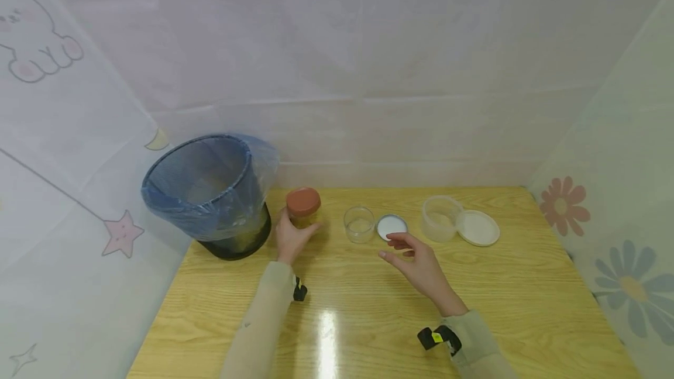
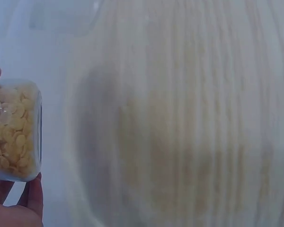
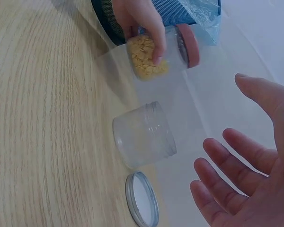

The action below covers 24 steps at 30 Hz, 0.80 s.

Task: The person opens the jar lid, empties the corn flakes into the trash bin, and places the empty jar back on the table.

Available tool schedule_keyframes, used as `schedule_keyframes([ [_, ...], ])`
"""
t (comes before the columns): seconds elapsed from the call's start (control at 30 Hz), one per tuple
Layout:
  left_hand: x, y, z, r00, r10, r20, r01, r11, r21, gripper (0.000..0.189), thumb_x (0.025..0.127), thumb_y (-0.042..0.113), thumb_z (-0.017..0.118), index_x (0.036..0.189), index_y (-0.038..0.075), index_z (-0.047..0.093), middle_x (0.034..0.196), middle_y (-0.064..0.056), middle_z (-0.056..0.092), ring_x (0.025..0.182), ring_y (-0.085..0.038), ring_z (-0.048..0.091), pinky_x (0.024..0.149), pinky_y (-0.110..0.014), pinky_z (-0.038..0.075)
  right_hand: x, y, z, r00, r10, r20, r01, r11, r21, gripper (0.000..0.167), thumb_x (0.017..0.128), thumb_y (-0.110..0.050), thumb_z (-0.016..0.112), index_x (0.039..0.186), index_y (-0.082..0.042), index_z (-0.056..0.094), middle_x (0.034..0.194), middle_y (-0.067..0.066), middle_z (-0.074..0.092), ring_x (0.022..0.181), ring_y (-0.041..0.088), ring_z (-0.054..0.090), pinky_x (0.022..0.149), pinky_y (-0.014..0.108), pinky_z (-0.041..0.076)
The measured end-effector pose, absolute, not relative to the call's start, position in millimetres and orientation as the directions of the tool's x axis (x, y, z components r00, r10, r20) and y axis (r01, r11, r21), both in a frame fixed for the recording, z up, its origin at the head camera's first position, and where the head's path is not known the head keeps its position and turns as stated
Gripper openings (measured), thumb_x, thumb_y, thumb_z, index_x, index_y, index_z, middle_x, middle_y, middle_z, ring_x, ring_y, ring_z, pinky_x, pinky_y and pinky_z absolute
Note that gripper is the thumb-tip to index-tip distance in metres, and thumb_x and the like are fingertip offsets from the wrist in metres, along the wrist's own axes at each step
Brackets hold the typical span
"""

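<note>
My left hand (image 1: 291,238) grips a clear jar with a reddish-brown lid (image 1: 303,201), its fingers and thumb around the body. Small flat yellow pieces (image 2: 12,135) fill part of that jar; the right wrist view shows the jar (image 3: 149,56) raised off the table. An uncovered clear jar (image 1: 360,225) stands to its right, beside a silver-rimmed lid (image 1: 392,226) with a white inside. Holding nothing, my right hand (image 1: 418,265) hovers near this lid with its fingers spread and loosely bent.
A black mesh bin (image 1: 231,247) lined with a blue plastic bag (image 1: 210,221) stands at the left. Farther right are a translucent round tub (image 1: 439,227) and a flat whitish lid (image 1: 479,228). A pale wall covering (image 1: 358,75) rises behind the wooden table (image 1: 358,309).
</note>
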State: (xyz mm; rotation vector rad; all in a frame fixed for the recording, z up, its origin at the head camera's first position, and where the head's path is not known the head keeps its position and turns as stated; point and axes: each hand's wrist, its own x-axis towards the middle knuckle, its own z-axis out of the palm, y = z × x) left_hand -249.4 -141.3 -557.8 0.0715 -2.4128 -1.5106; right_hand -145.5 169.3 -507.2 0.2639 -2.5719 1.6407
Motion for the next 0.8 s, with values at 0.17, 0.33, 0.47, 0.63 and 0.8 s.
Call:
schedule_keyframes([
  [0.17,-242.1,-128.5,-540.8,-0.953,-0.105,0.285,0.216,0.422,0.88,0.087,0.073,0.025,0.094,0.145,0.015,0.047,0.133,-0.006,0.06,0.123,-0.026,0.057,0.102,-0.048,0.047,-145.8,169.1,-504.9,-0.977,-0.115,0.18,-0.212,0.405,-0.889,0.047,0.091,-0.034,0.079,0.13,-0.013,0.066,0.124,0.004,0.067,0.118,0.032,0.06,0.096,0.053,0.048],
  [0.33,-230.2,-114.9,-524.1,-0.938,-0.037,0.344,0.301,0.402,0.864,0.09,0.071,0.024,0.095,0.148,0.018,0.048,0.133,-0.001,0.062,0.121,-0.021,0.057,0.1,-0.048,0.047,-145.0,167.9,-499.1,-0.97,-0.119,0.211,-0.241,0.408,-0.88,0.049,0.091,-0.033,0.08,0.132,-0.012,0.064,0.132,0.006,0.063,0.124,0.032,0.055,0.101,0.056,0.045],
  [0.47,-219.6,-104.9,-514.0,-0.927,0.004,0.374,0.342,0.412,0.844,0.086,0.069,0.024,0.096,0.143,0.016,0.052,0.128,0.0,0.063,0.117,-0.02,0.058,0.097,-0.048,0.048,-143.4,165.6,-493.0,-0.964,-0.125,0.234,-0.266,0.41,-0.873,0.048,0.091,-0.032,0.08,0.132,-0.013,0.064,0.133,0.006,0.062,0.124,0.029,0.055,0.101,0.054,0.045],
  [0.63,-206.1,-93.1,-503.2,-0.894,0.067,0.443,0.43,0.406,0.806,0.085,0.068,0.021,0.096,0.141,0.013,0.053,0.126,0.0,0.063,0.113,-0.02,0.059,0.091,-0.047,0.05,-141.5,161.3,-484.0,-0.952,-0.146,0.269,-0.305,0.39,-0.869,0.052,0.091,-0.032,0.08,0.137,-0.016,0.061,0.138,0.003,0.059,0.129,0.029,0.052,0.102,0.055,0.044],
  [0.8,-190.7,-82.5,-494.4,-0.86,0.131,0.493,0.503,0.375,0.778,0.088,0.068,0.022,0.095,0.144,0.015,0.051,0.129,0.001,0.062,0.117,-0.019,0.059,0.095,-0.047,0.049,-138.7,153.7,-471.0,-0.931,-0.174,0.322,-0.364,0.353,-0.862,0.065,0.089,-0.031,0.082,0.146,-0.015,0.054,0.146,0.005,0.053,0.135,0.029,0.047,0.103,0.055,0.043],
])
